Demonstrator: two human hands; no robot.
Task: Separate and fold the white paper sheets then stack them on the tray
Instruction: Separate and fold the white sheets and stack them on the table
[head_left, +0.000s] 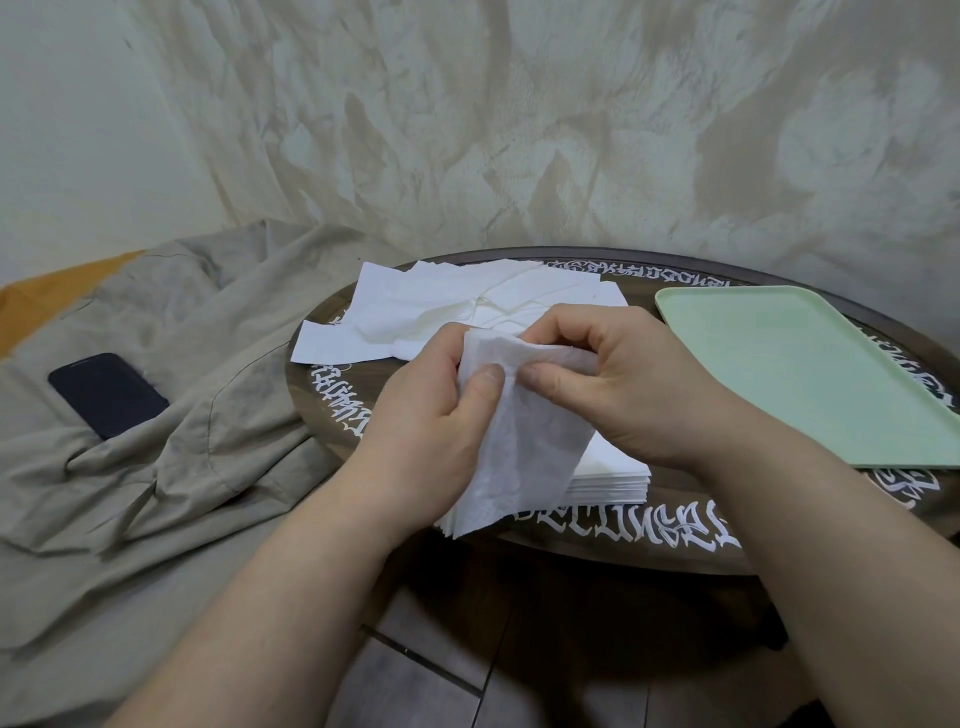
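A thin white paper sheet (524, 441) hangs in front of me, pinched at its top by both hands. My left hand (431, 410) grips its left edge with thumb on front. My right hand (613, 374) pinches the top right corner, thumb close to the left thumb. Below and partly hidden by the sheet lies a neat stack of white sheets (613, 480) on the table's near side. A loose spread of white sheets (467, 306) lies at the table's far left. A pale green tray (810, 374) sits on the right with nothing on it.
The round dark table (623, 540) has white lettering around its rim. A crumpled beige cloth (156, 415) covers the surface to the left, with a dark phone (108, 395) lying on it. A patterned wall stands behind. Tiled floor shows below the table.
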